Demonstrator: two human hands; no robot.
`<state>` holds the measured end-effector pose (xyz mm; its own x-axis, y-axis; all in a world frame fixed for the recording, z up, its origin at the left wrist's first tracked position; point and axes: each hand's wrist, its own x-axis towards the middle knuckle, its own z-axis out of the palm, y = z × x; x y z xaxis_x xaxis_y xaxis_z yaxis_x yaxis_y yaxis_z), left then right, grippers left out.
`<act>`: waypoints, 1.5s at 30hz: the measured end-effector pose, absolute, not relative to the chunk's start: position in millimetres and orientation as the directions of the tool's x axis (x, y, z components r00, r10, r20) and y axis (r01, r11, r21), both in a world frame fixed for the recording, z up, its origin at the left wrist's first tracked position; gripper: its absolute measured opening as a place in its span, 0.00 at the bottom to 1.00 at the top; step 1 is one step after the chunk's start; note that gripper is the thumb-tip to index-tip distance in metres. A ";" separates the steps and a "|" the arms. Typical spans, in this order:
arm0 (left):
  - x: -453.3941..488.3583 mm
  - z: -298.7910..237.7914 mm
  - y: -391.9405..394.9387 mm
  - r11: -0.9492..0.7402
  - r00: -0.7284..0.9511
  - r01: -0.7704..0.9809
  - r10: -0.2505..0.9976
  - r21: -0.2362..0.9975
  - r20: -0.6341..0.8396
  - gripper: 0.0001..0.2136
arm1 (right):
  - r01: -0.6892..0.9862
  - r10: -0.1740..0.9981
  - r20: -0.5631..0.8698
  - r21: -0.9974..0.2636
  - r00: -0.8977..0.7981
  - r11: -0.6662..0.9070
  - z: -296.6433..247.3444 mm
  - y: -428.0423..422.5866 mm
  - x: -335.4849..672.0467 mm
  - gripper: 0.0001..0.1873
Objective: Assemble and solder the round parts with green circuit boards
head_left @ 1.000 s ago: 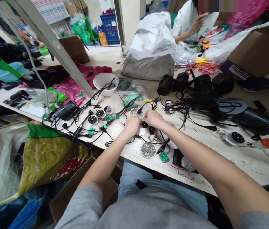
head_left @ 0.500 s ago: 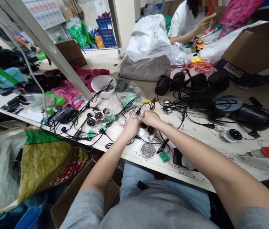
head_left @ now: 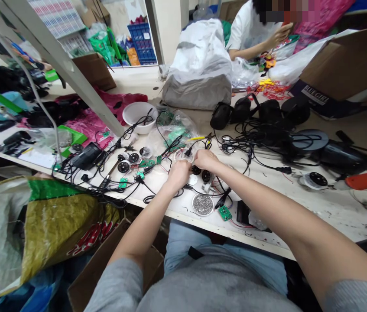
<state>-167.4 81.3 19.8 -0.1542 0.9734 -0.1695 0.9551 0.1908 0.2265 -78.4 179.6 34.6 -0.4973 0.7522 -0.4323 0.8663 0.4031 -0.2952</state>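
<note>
My left hand (head_left: 178, 174) and my right hand (head_left: 205, 159) meet over the workbench, both curled closed around a small part among thin wires; what they pinch is hidden by the fingers. Just under them lie small black round parts (head_left: 206, 176) and a white piece (head_left: 193, 180). A round lid of tiny metal beads (head_left: 202, 204) sits nearer me, with a green circuit board (head_left: 224, 212) beside it. More green boards (head_left: 147, 163) and black round parts (head_left: 124, 166) lie to the left among black cables.
A white bowl (head_left: 137, 114) and a clear bag of green boards (head_left: 177, 130) stand behind my hands. Black camera housings (head_left: 261, 110) and cables crowd the right. A grey sack (head_left: 201, 65) sits at the back, where another person (head_left: 251, 30) works. A woven bag (head_left: 40, 225) hangs at the left.
My hands stay together at the same spot, the fingers shifting slightly. The view has drifted a little, and the other person's hand has risen.
</note>
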 end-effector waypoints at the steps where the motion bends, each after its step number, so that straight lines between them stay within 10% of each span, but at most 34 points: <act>1: -167.4 19.7 81.2 0.191 -0.155 0.955 0.974 0.227 -0.168 0.10 | 0.866 0.751 -0.435 -0.297 -0.497 0.402 33.4 180.5 -78.7 0.17; 45: -158.1 19.5 77.0 0.250 -0.206 0.944 0.956 0.215 -0.207 0.14 | 0.868 0.765 -0.432 -0.365 -0.478 0.336 46.4 169.4 -65.2 0.14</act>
<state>-158.1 77.0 19.5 -0.2057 0.9565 -0.2069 0.9443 0.2495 0.2146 -65.2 169.4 46.4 -0.4777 0.7650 -0.4319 0.8682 0.3360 -0.3651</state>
